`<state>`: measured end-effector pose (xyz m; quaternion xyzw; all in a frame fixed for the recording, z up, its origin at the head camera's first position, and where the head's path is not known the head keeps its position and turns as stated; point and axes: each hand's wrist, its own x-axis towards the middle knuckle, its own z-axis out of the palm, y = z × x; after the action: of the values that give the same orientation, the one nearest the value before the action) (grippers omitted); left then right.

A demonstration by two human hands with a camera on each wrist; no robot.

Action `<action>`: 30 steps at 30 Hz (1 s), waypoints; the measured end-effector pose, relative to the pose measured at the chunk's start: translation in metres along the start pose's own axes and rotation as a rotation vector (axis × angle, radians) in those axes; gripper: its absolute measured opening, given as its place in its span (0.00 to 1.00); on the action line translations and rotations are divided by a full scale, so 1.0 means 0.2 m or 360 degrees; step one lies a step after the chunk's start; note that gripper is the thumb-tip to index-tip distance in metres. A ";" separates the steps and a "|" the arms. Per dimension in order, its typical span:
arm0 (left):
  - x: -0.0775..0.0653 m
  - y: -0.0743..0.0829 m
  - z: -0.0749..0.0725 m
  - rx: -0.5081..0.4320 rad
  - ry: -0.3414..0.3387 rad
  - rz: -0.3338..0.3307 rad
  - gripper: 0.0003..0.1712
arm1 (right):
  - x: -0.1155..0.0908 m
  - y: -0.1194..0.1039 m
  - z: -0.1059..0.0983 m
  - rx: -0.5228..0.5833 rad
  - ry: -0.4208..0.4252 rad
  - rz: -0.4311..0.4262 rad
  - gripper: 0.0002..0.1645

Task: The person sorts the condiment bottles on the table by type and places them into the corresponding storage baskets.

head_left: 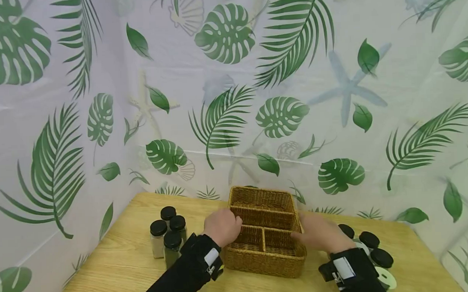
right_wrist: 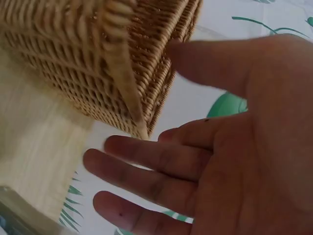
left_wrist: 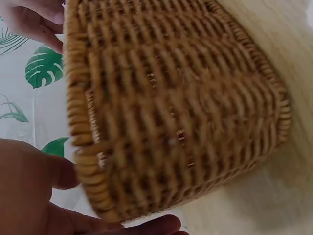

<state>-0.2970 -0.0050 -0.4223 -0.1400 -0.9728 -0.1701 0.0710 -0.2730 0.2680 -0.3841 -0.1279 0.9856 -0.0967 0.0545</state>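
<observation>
A brown woven basket (head_left: 267, 263) with several compartments stands on the wooden table in the head view. At its left side, my left hand (head_left: 222, 227) grips the rim. The left wrist view has the thumb at the rim of the basket (left_wrist: 171, 107) and the fingers by its outer wall. My right hand (head_left: 324, 232) is by the right side, its thumb reaching over the rim. In the right wrist view, the fingers (right_wrist: 146, 183) are straight and spread beside the basket (right_wrist: 58, 58), not curled round it.
Several black-lidded jars (head_left: 172, 239) stand left of the basket on the wooden table (head_left: 106, 262). More jars with black lids (head_left: 382, 258) and a pale green lid (head_left: 385, 278) are at the right, partly behind my right forearm. A leaf-patterned cloth (head_left: 233, 120) hangs behind.
</observation>
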 end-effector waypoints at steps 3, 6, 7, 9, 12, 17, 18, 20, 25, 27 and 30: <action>0.00 0.00 0.03 0.0106 0.0001 0.0012 0.22 | 0.01 0.00 0.03 0.0047 -0.0078 0.0064 0.49; -0.01 0.00 0.05 0.0231 -0.0005 0.0020 0.26 | 0.01 0.00 0.06 0.0107 -0.0144 0.0142 0.51; -0.01 0.00 0.05 0.0260 -0.0002 0.0022 0.28 | 0.01 0.00 0.07 0.0111 -0.0142 0.0146 0.52; -0.01 0.00 0.06 0.0318 0.0013 0.0031 0.30 | 0.01 0.00 0.10 0.0109 -0.0132 0.0154 0.53; -0.02 0.00 0.07 0.0343 0.0029 0.0029 0.30 | 0.01 0.00 0.14 0.0106 -0.0059 0.0145 0.51; -0.03 -0.01 0.10 0.0243 -0.0048 -0.0007 0.33 | 0.03 0.01 0.23 0.0011 0.0133 0.0148 0.44; -0.03 -0.01 0.10 0.0203 -0.0067 -0.0016 0.34 | 0.03 0.01 0.24 -0.0005 0.0159 0.0153 0.43; -0.03 -0.02 0.12 0.0121 -0.0083 -0.0032 0.35 | 0.02 0.01 0.25 -0.0026 0.0182 0.0166 0.42; -0.04 -0.03 0.13 -0.0022 -0.0112 -0.0071 0.37 | 0.03 0.01 0.28 -0.0024 0.0210 0.0164 0.41; -0.05 -0.03 0.12 -0.0068 -0.0119 -0.0092 0.37 | 0.03 0.01 0.29 -0.0029 0.0227 0.0162 0.41; -0.06 -0.03 0.13 -0.0104 -0.0120 -0.0109 0.37 | 0.02 0.00 0.30 -0.0044 0.0253 0.0173 0.41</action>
<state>-0.2900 -0.0040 -0.4498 -0.1152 -0.9729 -0.1988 0.0237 -0.2697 0.2569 -0.4439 -0.0669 0.9935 -0.0900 -0.0204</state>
